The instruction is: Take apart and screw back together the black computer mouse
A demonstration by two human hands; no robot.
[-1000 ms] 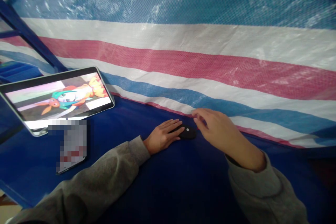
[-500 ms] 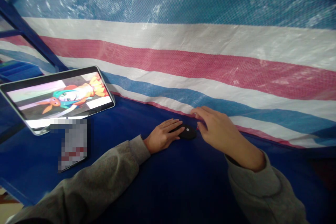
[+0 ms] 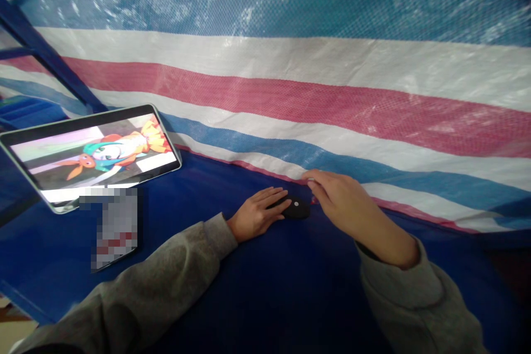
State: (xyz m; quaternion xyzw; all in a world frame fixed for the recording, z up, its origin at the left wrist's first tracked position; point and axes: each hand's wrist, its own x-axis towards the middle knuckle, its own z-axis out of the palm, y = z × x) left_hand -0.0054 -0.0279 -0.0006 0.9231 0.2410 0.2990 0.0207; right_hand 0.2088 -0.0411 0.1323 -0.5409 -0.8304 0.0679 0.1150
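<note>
My left hand [image 3: 259,213] lies over the left end of a black, oval computer mouse [image 3: 297,208], fingers across its top and thumb at the near side. A pale round spot shows on the mouse. Just to its right, my right hand [image 3: 336,196] is raised slightly, thumb and forefinger pinched together. A small pale glint shows at their tips, but I cannot make out what they hold. Beneath those fingers is a tiny red thing [image 3: 314,199], partly hidden. Both hands are over the dark blue surface [image 3: 257,298].
A tablet [image 3: 166,168] with a lit cartoon picture stands tilted at the left. In front of it lies a blurred-out flat item [image 3: 118,227]. A striped plastic sheet [image 3: 290,99] hangs along the far side, and a blue frame post [image 3: 50,55] rises at the left.
My right thumb has moved up against the forefinger, closing the gap between them. My left hand and the mouse stay almost where they were.
</note>
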